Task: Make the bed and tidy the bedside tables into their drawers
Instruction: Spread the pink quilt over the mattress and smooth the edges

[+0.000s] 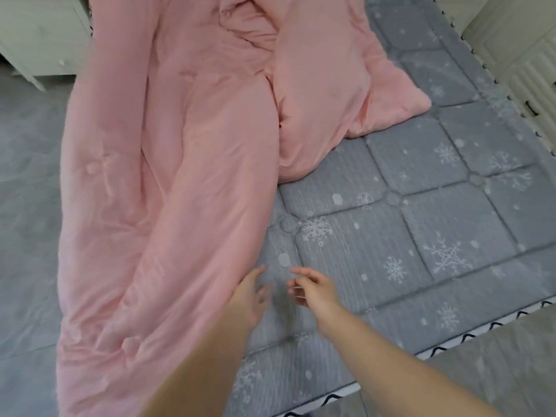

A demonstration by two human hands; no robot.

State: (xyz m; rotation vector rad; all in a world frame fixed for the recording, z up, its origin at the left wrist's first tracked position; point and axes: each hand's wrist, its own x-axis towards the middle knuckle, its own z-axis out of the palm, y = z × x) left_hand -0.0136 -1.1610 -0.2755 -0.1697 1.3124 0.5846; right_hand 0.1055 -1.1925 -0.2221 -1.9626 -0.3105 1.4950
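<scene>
A pink duvet (168, 182) lies bunched in long folds over the left half of a grey mattress (421, 224) printed with white snowflakes. Part of it hangs off the bed's left side onto the floor. My left hand (249, 296) hovers at the duvet's right edge near the foot of the bed, fingers apart, holding nothing. My right hand (314, 288) floats just beside it over the bare mattress, fingers spread and empty. A white bedside table (39, 40) with drawers stands at the top left.
White furniture with a dark handle (523, 70) runs along the bed's right side. Grey tiled floor (27, 206) shows on the left and at the bottom right. The mattress has a black zigzag trim (469, 337) along its near edge.
</scene>
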